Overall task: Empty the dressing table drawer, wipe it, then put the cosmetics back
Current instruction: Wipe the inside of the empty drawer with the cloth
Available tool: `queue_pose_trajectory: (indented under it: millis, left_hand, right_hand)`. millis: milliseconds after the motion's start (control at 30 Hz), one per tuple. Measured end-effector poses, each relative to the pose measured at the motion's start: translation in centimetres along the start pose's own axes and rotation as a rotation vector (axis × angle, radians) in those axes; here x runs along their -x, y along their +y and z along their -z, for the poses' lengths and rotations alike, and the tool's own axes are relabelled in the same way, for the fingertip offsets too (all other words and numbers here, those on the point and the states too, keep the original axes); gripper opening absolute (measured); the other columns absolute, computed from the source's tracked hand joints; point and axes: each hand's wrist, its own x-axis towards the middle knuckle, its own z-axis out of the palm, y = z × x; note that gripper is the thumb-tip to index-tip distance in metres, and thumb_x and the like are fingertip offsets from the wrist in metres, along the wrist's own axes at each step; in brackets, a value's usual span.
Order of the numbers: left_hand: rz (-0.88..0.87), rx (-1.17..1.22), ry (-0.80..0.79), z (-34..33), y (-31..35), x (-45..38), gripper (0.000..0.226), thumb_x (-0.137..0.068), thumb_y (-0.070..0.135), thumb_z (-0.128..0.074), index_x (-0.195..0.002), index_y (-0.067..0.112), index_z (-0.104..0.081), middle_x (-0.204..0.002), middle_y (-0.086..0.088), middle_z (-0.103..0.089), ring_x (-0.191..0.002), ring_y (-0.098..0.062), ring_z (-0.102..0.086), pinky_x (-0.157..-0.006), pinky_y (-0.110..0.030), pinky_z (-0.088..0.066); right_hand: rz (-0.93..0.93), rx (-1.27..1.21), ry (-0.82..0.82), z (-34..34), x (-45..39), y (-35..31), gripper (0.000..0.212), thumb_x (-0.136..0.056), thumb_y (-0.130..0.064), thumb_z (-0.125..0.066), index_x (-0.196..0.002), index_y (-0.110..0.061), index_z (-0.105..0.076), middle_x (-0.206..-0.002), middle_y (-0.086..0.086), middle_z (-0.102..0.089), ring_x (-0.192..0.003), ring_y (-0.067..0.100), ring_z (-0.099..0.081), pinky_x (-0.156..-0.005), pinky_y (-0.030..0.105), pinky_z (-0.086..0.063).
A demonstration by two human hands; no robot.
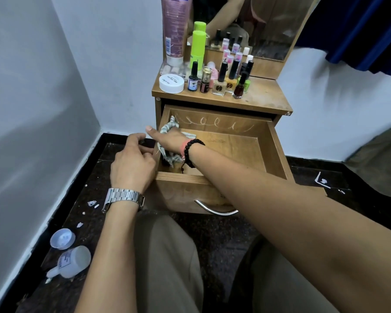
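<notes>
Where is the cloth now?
In the head view the cloth is inside the open drawer, at its left wall, under the right hand.

Soft, even indoor light, fairly bright on the white walls and dimmer on the dark floor. Shadows are faint. The wide lens bends straight lines toward the edges. The blue curtain at upper right is smeared with blur; the drawer stays sharp.
</notes>
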Motion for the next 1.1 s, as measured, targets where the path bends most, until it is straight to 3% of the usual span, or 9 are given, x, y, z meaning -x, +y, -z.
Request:
queue_pose_trajectory:
  millis: [233,433,500,633,767,833,933,1067,1100]
  left_hand:
    - [0.013,0.022,-0.008,0.0,-0.3,-0.3,0.039,-0.082,0.015,-0.046,-0.118,0.026,-0.054,-0.112,-0.001,-0.069,-0.111,-0.032,-0.058,-0.093,-0.041,-0.046]
    - [0.025,0.044,-0.024,0.2,0.0,-0.1,0.034,-0.081,0.013,-0.048,-0.112,0.026,-0.056,-0.109,0.002,-0.069,-0.108,-0.03,-0.059,-0.092,-0.04,-0.046]
    - [0.031,0.031,-0.024,0.1,0.1,-0.1,0.036,-0.08,0.012,-0.048,-0.113,0.027,-0.056,-0.11,0.002,-0.069,-0.108,-0.031,-0.059,-0.091,-0.041,-0.047]
    - [0.037,0.039,-0.037,0.0,0.0,-0.1,0.036,-0.08,0.015,-0.047,-0.112,0.029,-0.055,-0.11,0.0,-0.07,-0.106,-0.031,-0.06,-0.092,-0.044,-0.048]
    - [0.042,0.038,-0.043,0.2,0.1,0.2,0.038,-0.079,0.015,-0.045,-0.111,0.031,-0.054,-0.109,0.002,-0.07,-0.106,-0.03,-0.06,-0.092,-0.044,-0.047]
    - [0.038,0.041,-0.039,0.2,0.2,0.2,0.037,-0.081,0.011,-0.046,-0.112,0.028,-0.055,-0.107,0.005,-0.07,-0.106,-0.027,-0.06,-0.092,-0.042,-0.047]
    - [0.028,0.054,-0.035,0.3,0.3,0.3,0.036,-0.082,0.009,-0.046,-0.11,0.027,-0.057,-0.104,0.008,-0.07,-0.105,-0.024,-0.061,-0.092,-0.04,-0.047]
    - [0.013,0.058,-0.032,0.2,0.1,0.2,0.034,-0.081,0.01,-0.046,-0.108,0.027,-0.059,-0.106,0.004,-0.07,-0.107,-0.028,-0.059,-0.093,-0.04,-0.046]
    - [0.007,0.05,-0.029,0.3,0.0,0.1,0.034,-0.079,0.014,-0.046,-0.109,0.027,-0.059,-0.108,0.002,-0.07,-0.107,-0.03,-0.059,-0.092,-0.04,-0.046]
  right_hand:
    - [-0.026,-0.206,0.045,0.3,0.4,-1.3,0.092,-0.093,-0.062,-0.041,-0.154,-0.004,-0.003,-0.159,0.013,-0.022,-0.144,0.031,-0.027,-0.114,0.038,-0.025]
    - [-0.003,-0.198,0.03,0.7,3.2,-1.7,0.066,-0.102,-0.049,-0.028,-0.147,-0.002,-0.031,-0.152,0.016,-0.034,-0.137,0.03,-0.038,-0.11,0.036,-0.033]
    - [0.001,-0.055,-0.014,0.7,4.7,-1.0,0.065,-0.101,-0.052,-0.025,-0.14,-0.003,-0.044,-0.125,0.017,-0.056,-0.101,0.024,-0.059,-0.081,0.031,-0.048]
    - [0.001,0.009,-0.137,1.1,6.2,0.6,0.041,-0.101,-0.039,-0.039,-0.101,-0.004,-0.059,-0.053,-0.002,-0.043,-0.029,0.005,-0.039,-0.029,0.012,-0.023]
    - [-0.121,-0.34,-0.272,2.3,6.7,0.5,0.031,-0.105,-0.02,-0.033,-0.081,-0.007,-0.049,-0.056,0.007,-0.058,-0.037,0.013,-0.055,-0.033,0.016,-0.042]
    - [-0.159,-0.507,-0.125,3.2,5.1,0.7,0.024,-0.104,-0.018,-0.033,-0.095,-0.003,-0.05,-0.077,0.017,-0.064,-0.059,0.023,-0.065,-0.062,0.034,-0.06]
    - [-0.131,-0.73,0.098,4.9,3.3,0.5,0.028,-0.102,-0.028,-0.038,-0.101,-0.003,-0.049,-0.103,0.022,-0.059,-0.093,0.032,-0.059,-0.098,0.052,-0.046]
    - [-0.082,-0.778,-0.065,3.0,3.9,0.3,0.02,-0.1,-0.012,-0.033,-0.117,-0.015,-0.043,-0.082,0.007,-0.046,-0.067,0.016,-0.047,-0.068,0.032,-0.046]
    - [-0.068,-0.696,-0.137,2.3,4.0,0.4,0.042,-0.095,0.0,-0.033,-0.13,-0.021,-0.041,-0.084,0.004,-0.046,-0.066,0.014,-0.045,-0.063,0.029,-0.044]
